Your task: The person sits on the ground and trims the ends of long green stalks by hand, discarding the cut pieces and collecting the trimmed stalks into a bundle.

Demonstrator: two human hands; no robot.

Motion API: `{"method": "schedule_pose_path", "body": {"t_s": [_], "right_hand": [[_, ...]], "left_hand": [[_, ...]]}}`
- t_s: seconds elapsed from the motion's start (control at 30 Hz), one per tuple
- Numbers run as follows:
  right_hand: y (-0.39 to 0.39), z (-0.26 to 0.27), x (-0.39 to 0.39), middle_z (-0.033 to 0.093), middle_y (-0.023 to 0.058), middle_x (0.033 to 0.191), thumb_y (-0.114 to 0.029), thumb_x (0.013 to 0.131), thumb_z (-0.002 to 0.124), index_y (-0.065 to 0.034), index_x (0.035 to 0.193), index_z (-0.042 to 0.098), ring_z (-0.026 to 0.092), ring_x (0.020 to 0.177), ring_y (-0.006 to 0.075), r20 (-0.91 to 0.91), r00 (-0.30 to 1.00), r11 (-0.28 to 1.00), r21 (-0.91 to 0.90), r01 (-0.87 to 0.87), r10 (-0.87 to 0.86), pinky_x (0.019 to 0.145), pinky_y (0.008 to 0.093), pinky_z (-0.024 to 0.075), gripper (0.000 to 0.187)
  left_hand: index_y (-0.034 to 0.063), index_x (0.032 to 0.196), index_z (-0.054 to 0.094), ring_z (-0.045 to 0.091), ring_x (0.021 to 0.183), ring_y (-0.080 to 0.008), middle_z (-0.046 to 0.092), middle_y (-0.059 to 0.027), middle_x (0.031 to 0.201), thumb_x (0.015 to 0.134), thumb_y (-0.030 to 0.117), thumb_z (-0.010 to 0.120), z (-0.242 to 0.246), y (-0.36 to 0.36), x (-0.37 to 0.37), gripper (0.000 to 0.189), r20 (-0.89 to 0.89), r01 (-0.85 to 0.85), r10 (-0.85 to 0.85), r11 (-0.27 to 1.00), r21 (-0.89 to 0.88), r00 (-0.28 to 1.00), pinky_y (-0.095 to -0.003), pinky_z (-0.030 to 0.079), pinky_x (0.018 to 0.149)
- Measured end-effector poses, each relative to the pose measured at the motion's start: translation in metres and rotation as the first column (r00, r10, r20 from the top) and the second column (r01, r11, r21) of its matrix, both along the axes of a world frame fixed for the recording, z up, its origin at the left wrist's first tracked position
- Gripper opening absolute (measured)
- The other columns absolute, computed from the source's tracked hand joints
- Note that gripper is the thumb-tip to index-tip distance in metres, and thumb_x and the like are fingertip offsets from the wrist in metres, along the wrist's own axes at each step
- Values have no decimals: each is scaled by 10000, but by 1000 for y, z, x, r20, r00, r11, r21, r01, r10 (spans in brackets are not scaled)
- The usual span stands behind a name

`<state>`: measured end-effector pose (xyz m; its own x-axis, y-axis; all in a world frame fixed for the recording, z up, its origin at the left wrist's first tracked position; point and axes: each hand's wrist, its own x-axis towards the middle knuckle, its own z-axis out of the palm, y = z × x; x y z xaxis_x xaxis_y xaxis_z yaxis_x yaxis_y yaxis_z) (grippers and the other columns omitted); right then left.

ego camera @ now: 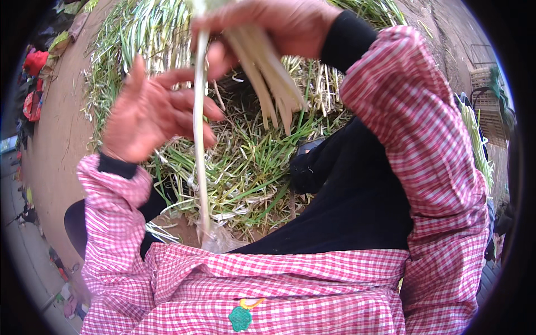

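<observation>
My right hand (268,31), raised at the top, grips a bundle of pale plant stalks (259,69) with splayed lower ends. One longer white stalk (200,125) hangs from beside its fingers down towards my lap. Behind that stalk, my left hand (153,106) is spread with the thumb up; its fingers hold nothing that I can see, and whether they touch the stalk is unclear. Both hands are blurred. Below them lies a litter of green and whitish leaf trimmings (247,167). The upper ends of the held stalks are cut off by the picture's edge.
Beyond my hands lies a large heap of long green-and-white stalks (155,37). My black-trousered leg (351,180) borders the trimmings at right. A clear plastic piece (220,240) is by my lap. A woven crate (488,104) stands far right; red items (35,63) lie far left.
</observation>
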<state>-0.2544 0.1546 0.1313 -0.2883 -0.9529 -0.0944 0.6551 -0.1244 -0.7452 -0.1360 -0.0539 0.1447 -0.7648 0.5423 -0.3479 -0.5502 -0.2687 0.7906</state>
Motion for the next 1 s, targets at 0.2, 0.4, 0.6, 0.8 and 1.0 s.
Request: {"method": "schedule_pose_path", "body": {"t_s": [0.2,0.4,0.6,0.8,1.0], "right_hand": [[9,10,16,631,152,787,-128,856,558,53,956,552,638,667,199,-120,983,977,180,-115,138,703,321,547,207],[27,19,-4,654,142,732,-178,870,551,51,996,568,654,637,190,-234,945,973,93,-212,228,587,276,551,262],[42,18,-6,634,74,676,-218,867,558,44,1033,564,606,532,112,-228,972,982,187,-16,59,511,247,518,310],[31,1,-3,632,82,881,-219,874,551,-11,972,546,566,545,43,-447,842,911,122,393,-303,531,177,519,230],[54,-21,-48,595,44,815,-180,868,558,-17,943,529,527,518,28,-434,696,719,143,680,-572,492,163,477,183]], "left_hand": [[48,1024,473,640,687,-232,566,-171,982,894,444,420,-25,54,16,421,311,-198,58,875,442,949,-324,534,402],[-16,1174,403,408,330,-89,534,-21,679,923,396,397,-25,66,5,482,164,-126,69,923,363,984,-220,306,287],[58,1008,494,392,482,-88,531,-25,755,883,241,506,-19,73,-8,222,203,-290,242,921,260,949,-231,326,434],[46,854,552,577,592,-169,599,-64,727,843,215,528,-7,70,-23,171,210,-464,487,873,-149,848,-330,486,540],[10,850,532,566,472,-160,596,-93,648,842,168,531,-8,51,2,158,3,-380,392,893,-240,920,-284,503,466]]}}
